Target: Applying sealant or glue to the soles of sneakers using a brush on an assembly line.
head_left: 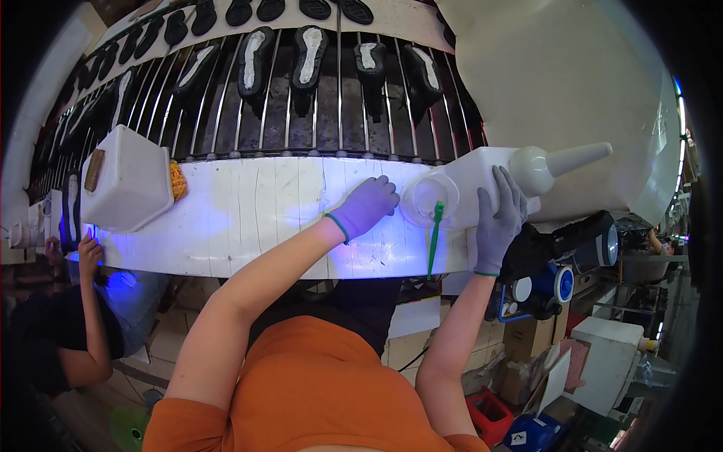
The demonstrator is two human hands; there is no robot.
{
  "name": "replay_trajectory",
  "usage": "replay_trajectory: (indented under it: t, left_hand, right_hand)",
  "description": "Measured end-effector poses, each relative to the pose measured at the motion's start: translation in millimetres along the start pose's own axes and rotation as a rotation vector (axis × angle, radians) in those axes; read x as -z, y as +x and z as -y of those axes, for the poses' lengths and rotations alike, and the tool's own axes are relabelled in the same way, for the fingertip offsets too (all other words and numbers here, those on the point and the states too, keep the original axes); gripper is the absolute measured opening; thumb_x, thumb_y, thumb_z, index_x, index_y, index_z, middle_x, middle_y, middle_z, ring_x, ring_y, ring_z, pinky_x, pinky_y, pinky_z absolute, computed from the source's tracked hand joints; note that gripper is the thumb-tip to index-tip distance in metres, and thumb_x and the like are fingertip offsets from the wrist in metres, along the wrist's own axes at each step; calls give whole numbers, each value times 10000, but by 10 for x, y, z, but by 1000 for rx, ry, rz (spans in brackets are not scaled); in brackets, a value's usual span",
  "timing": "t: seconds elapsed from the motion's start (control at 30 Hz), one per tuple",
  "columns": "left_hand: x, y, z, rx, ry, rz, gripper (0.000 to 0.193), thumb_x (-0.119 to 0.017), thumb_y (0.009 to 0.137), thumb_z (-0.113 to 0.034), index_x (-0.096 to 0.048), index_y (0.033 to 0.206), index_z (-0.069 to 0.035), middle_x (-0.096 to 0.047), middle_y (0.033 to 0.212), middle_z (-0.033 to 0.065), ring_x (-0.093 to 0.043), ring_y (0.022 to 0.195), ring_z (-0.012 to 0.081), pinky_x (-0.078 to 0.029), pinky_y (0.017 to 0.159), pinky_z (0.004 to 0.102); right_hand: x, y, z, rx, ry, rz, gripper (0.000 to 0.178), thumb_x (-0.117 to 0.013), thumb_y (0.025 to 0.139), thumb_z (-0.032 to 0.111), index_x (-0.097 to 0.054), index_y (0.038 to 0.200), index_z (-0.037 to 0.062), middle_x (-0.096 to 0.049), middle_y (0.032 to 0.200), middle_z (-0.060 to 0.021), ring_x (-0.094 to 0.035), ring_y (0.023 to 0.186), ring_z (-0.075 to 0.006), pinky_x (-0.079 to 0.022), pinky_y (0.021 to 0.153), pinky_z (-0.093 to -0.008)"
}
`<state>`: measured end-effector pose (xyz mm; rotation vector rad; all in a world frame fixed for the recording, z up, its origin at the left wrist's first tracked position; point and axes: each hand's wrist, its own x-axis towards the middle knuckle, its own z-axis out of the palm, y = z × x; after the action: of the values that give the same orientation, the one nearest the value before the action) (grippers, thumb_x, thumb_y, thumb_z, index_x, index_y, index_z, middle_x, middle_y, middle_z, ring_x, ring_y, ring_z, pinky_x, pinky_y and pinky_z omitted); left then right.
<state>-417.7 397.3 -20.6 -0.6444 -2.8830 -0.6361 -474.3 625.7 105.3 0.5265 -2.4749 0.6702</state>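
Note:
My left hand (367, 208), in a light purple knit glove, is over the white table (286, 215) with its fingers curled in. Whatever those fingers may hold is hidden. Just to its right stands a round white tub (422, 192), and a green-handled brush (434, 245) leans out over its near rim. My right hand (498, 218), gloved in grey, has its fingers stretched out against the side of a white box-shaped body (471, 167). From that body a white bulb with a tapering spout (536, 167) points right. A black object (527, 252) lies beside my right wrist; its kind is unclear.
Beyond the table runs a metal roller conveyor (339, 135) carrying several black shoes (309, 64) with white-coated bottoms. Black soles (271, 9) line the shelf behind. At left stands a white housing (124, 181); a co-worker's hand (89, 252) is near it. A large pale panel (557, 83) rises right.

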Motion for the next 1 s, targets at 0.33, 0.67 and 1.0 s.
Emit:
replay_trajectory:
  t: [0.33, 0.67, 1.0]
  left_hand:
    - [-13, 116, -83, 39, 279, 73, 136, -597, 845, -203, -620, 850, -69, -613, 830, 96, -587, 827, 253, -481, 717, 361]
    - [300, 22, 53, 341, -536, 76, 252, -593, 916, -265, -614, 951, -16, -639, 890, 150, -611, 890, 300, -482, 812, 389]
    - [469, -292, 17, 525, -857, -49, 249, -605, 928, -216, -630, 1070, -14, -621, 832, 55, -622, 858, 176, -496, 803, 312]
  right_hand:
    - [31, -6, -3, 0, -4, 9, 386, -654, 831, 158, -651, 1215, 117, -624, 1249, -74, -540, 1191, -263, -365, 1051, -394]
    - [30, -14, -42, 4, -17, 7, 385, -660, 827, 169, -650, 1206, 104, -625, 1251, -66, -539, 1191, -252, -356, 1055, -391]
    - [44, -19, -36, -9, -26, 21, 386, -649, 836, 189, -646, 1214, 106, -616, 1263, -69, -540, 1193, -260, -349, 1060, -396]
